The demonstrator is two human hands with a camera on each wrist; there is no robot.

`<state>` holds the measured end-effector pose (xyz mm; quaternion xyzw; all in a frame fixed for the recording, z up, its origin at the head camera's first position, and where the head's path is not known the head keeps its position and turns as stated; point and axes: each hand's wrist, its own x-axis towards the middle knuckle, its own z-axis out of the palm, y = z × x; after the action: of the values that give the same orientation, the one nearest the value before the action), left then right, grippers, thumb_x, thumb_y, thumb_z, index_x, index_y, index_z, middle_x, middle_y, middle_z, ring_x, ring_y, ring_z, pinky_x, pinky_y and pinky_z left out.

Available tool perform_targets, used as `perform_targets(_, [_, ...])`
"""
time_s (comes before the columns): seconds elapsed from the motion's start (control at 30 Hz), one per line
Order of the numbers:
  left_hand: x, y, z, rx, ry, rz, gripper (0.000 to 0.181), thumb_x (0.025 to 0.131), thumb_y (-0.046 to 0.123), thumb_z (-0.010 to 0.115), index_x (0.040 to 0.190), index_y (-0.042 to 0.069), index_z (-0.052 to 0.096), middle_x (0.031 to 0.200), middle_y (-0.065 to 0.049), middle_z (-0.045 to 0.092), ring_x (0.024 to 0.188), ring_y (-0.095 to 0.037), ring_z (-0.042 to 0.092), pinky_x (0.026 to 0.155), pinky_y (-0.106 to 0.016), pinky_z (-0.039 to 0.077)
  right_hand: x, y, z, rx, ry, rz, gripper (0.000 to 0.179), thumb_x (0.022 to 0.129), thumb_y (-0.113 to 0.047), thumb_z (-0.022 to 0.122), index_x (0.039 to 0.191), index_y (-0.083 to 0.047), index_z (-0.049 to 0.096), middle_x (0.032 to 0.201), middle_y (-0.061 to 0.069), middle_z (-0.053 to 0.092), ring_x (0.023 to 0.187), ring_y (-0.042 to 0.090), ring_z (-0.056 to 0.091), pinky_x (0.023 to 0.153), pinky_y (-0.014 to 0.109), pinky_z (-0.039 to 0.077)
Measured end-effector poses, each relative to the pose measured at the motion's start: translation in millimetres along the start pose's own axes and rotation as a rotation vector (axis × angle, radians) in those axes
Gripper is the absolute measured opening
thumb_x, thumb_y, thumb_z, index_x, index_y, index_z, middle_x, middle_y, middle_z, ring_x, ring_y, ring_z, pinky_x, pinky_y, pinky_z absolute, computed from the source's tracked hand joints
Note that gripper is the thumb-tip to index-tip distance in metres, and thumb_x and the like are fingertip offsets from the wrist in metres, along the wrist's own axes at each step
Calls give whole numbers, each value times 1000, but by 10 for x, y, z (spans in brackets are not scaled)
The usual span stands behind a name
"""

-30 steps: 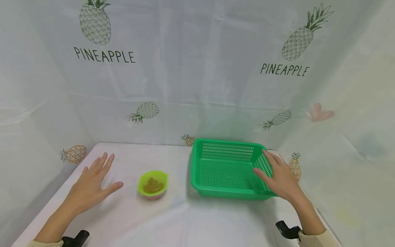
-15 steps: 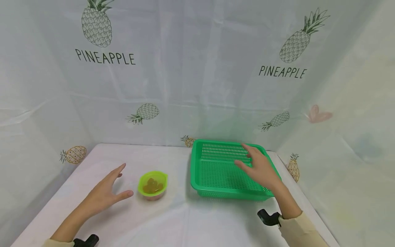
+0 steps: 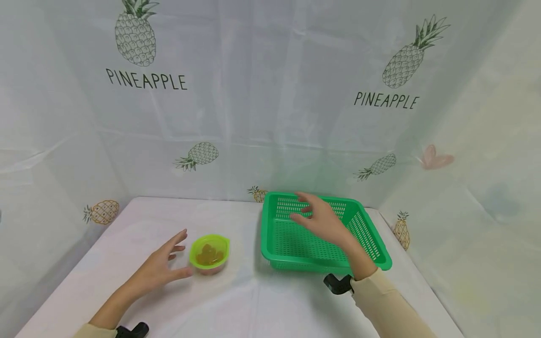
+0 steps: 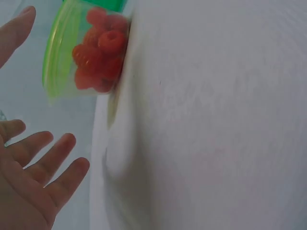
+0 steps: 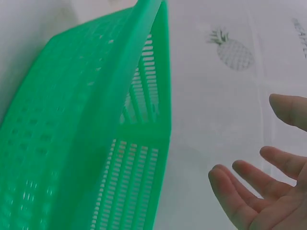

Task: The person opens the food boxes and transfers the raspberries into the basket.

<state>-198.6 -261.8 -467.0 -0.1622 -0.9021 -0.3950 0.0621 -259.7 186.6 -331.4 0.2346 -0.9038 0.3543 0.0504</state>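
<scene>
A small clear tub with a lime-green lid [image 3: 210, 251] stands on the table, left of centre. Through its wall in the left wrist view show several red raspberries [image 4: 98, 52]. My left hand [image 3: 156, 270] is just left of the tub, thumb and fingers spread apart with nothing between them, the thumb tip close to the tub's side. To the right stands a green plastic basket [image 3: 283, 263] with slotted walls. My right hand [image 3: 323, 220] is above this basket, fingers loosely bent and holding nothing; in the right wrist view its fingers [image 5: 230, 191] are clear of the basket wall.
A white cloth covers the table [image 3: 236, 310]. White sheeting with pineapple prints [image 3: 203, 153] hangs behind it and at both sides. A black wrist strap mount [image 3: 338, 284] sits on the right wrist, another on the left.
My left hand has moved right, up to the tub. My right hand has moved left from the basket's right rim to above its middle. Tub and basket stay in place.
</scene>
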Motion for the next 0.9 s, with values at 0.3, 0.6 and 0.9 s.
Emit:
perform_targets(0.3, [33, 6, 99, -60, -16, -5, 107, 87, 38, 90, 166, 3, 26, 161, -29, 43, 134, -48, 58, 106, -59, 52, 248, -142, 218, 85, -81, 23, 66, 103, -32, 72, 161, -13, 45, 152, 16, 58, 126, 34, 67, 97, 49, 60])
perform_targets(0.6, [99, -46, 183, -175, -65, -60, 102, 89, 34, 89, 164, 4, 28, 159, -31, 44, 136, -51, 55, 105, -47, 56, 445, -356, 501, 133, -134, 23, 58, 103, -29, 71, 156, -14, 52, 145, 14, 64, 123, 33, 68, 96, 45, 61])
perform_targets(0.9, [130, -42, 235, -216, -114, -80, 101, 90, 32, 88, 165, 4, 25, 157, -35, 45, 137, -52, 54, 106, -49, 56, 552, -499, 782, 155, -196, 32, 54, 103, -28, 71, 153, -15, 56, 140, 11, 65, 122, 32, 68, 90, 40, 63])
